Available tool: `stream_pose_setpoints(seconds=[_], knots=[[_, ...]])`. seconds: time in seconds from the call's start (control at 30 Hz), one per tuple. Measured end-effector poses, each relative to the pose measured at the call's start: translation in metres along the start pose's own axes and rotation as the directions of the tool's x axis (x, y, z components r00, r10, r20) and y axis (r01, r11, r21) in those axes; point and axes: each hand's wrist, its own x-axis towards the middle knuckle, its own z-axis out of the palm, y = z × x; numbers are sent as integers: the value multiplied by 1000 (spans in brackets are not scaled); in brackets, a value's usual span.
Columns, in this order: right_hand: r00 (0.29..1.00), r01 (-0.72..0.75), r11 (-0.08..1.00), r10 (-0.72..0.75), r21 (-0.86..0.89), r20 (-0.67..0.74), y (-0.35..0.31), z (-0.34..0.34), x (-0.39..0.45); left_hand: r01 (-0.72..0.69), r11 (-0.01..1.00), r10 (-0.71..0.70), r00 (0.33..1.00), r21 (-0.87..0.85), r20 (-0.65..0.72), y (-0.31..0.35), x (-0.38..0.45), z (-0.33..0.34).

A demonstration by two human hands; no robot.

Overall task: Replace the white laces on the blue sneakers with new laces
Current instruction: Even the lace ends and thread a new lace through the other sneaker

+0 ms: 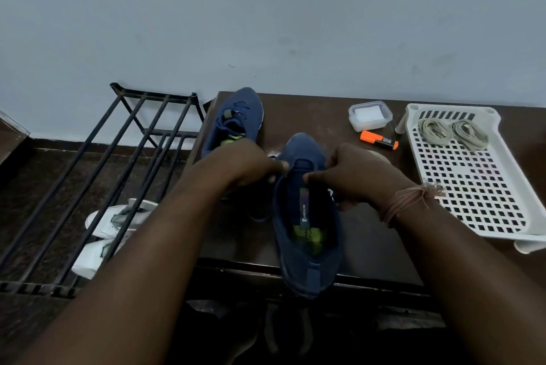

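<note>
A blue sneaker (307,234) lies on the dark table (372,243) with its heel toward me and its toe away. My left hand (242,162) pinches at the left side of its lacing area, and a dark lace loops below it. My right hand (351,175) grips the right side of the shoe's throat, fingers curled at the tongue. A second blue sneaker (233,119) with dark laces rests further back on the left. Two bundles of pale grey laces (452,132) lie in a white perforated tray (478,196) on the right.
An orange highlighter (378,140) and a small clear lidded box (370,115) sit behind the near shoe. A black metal shoe rack (97,175) stands left of the table, with white shoes (109,231) beneath it. A pale wall runs behind.
</note>
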Motion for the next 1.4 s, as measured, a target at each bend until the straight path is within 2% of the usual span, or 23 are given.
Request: stream_pose_setpoints(seconds=[0.03,0.07,0.13,0.2,0.27,0.3,0.33,0.4,0.47,0.53,0.6,0.67,0.8,0.87,0.97,1.03,1.1,1.13,1.17,1.3,1.4], knots=[[1000,-16,999,15,39,20,-1,-1,1,-25,982,29,999,-190,18,0,3,-1],[999,-30,997,28,70,36,-1,-1,3,-72,917,84,996,-393,12,2,5,-4],[998,-53,993,48,104,52,-1,-1,3,-185,677,167,981,-712,-97,6,9,-11],[996,-85,986,81,145,36,-1,3,4,-189,445,157,979,-875,-132,8,9,-17],[996,-87,989,89,116,-12,1,6,6,-80,281,162,986,-956,-35,8,8,-19],[995,-80,994,84,76,-48,2,7,8,-37,289,150,989,-957,7,6,8,-18],[994,-74,996,77,43,-77,3,8,10,-27,373,119,993,-928,20,6,7,-16],[992,-64,998,66,19,-104,6,9,13,-61,630,49,998,-774,-39,4,10,-10],[990,-55,998,56,15,-132,8,11,16,-89,845,22,991,-527,-131,2,16,-2],[987,-50,999,52,17,-155,9,12,17,-76,963,26,982,-260,-189,-1,24,8],[983,-39,999,44,30,-181,9,13,18,-40,999,37,971,-8,-238,-5,30,20],[981,-29,999,36,37,-189,9,13,18,-28,993,59,959,113,-276,-7,33,30],[985,-17,999,22,29,-173,7,12,16,-64,986,112,941,156,-320,-7,35,39],[984,-9,999,15,37,-176,7,12,17,-139,987,158,919,78,-361,-2,30,38],[982,24,998,-14,53,-191,9,10,19,-309,941,217,864,-139,-455,11,21,30],[967,129,985,-99,116,-234,5,7,19,-409,809,199,866,-422,-458,20,13,19],[943,283,906,-202,314,-265,-3,4,17,-404,567,191,912,-718,-363,25,6,10],[934,337,846,-244,414,-261,-8,3,15,-381,478,209,925,-792,-319,26,3,7],[925,374,798,-286,473,-248,-12,3,12,-369,441,230,928,-818,-295,25,2,6],[913,407,734,-342,543,-222,-16,4,11,-373,435,240,925,-819,-294,23,0,5],[926,365,726,-349,583,-144,-13,2,12,-368,311,228,924,-876,-307,25,-2,1]])
